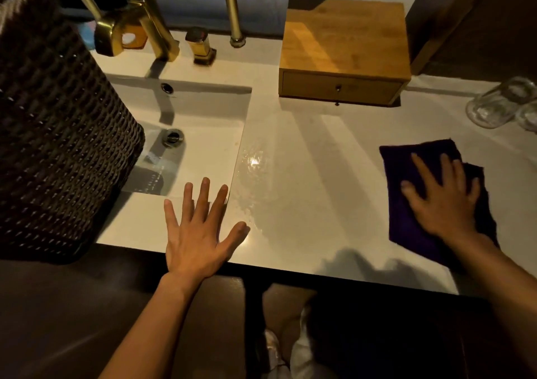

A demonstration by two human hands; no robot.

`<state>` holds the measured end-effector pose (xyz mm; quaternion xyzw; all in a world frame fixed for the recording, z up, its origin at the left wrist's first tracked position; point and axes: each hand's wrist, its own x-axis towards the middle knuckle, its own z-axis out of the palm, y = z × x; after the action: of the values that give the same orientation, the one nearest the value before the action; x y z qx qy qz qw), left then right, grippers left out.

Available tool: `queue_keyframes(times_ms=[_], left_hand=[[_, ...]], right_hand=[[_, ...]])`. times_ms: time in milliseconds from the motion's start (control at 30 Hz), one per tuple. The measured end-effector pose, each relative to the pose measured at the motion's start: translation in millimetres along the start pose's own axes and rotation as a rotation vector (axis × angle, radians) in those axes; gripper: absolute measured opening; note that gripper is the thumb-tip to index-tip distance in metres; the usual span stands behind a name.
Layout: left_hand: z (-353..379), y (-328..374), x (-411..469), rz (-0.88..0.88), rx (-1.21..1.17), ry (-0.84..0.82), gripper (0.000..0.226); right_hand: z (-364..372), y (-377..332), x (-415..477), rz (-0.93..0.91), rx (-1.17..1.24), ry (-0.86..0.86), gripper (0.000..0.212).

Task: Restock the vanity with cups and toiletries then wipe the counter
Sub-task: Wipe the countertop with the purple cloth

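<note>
Right hand (pixel 444 201) lay flat on a dark purple cloth (pixel 406 172) at the counter (pixel 305 152) right side. Left hand (pixel 200 233), fingers (pixel 205 192) spread, rested at the sink (pixel 203 134) near edge. Glass cups (pixel 499 105) stood far right.

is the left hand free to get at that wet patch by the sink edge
Probably yes. The left hand lies flat and empty on the counter, right beside the wet patch, with nothing between them. The right hand presses the purple cloth farther off.

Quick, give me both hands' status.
Left hand: open, flat on the counter, holding nothing.
Right hand: open, pressing the purple cloth.
</note>
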<state>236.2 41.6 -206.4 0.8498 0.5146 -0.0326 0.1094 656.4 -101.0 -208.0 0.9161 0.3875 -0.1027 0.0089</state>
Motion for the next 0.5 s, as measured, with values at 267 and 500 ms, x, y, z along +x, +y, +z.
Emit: queue_keyframes(times_ms=[267, 500], left_hand=[[-4.1, 15.0, -10.2, 0.027, -0.084, 0.082, 0.079], [5.0, 65.4, -17.3, 0.098, -0.087, 0.041, 0.071]], right_hand=[[11.8, -176.0, -16.2, -0.531, -0.005, -0.046, 0.070], [19.0, -67.8, -70.4, -0.952, -0.036, -0.075, 0.066]])
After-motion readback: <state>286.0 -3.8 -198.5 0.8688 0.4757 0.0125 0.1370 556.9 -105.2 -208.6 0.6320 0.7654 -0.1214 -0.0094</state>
